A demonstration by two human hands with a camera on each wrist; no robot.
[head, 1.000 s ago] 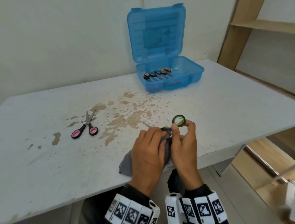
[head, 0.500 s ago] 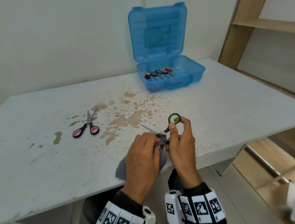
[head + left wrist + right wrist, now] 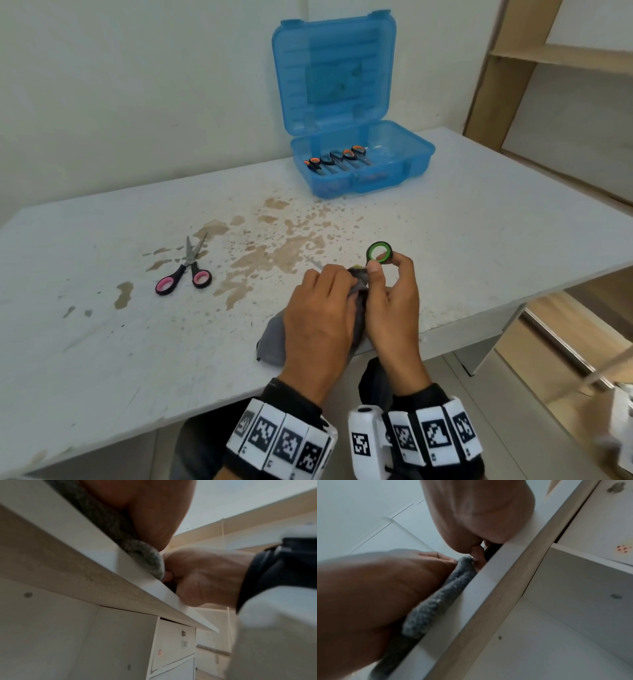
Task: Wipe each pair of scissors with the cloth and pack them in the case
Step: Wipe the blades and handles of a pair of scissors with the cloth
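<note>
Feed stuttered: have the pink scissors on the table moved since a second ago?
No. The pink scissors still lie beside the same brown stain.

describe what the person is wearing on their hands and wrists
Both hands are bare: left hand, right hand. Each wrist carries a band of white blocks printed with black square code markers over a black cuff. A white camera housing sits beside the right wrist's band.

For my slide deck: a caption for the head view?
Left hand wipes green-handled scissors, held by right hand, with grey cloth.
</note>
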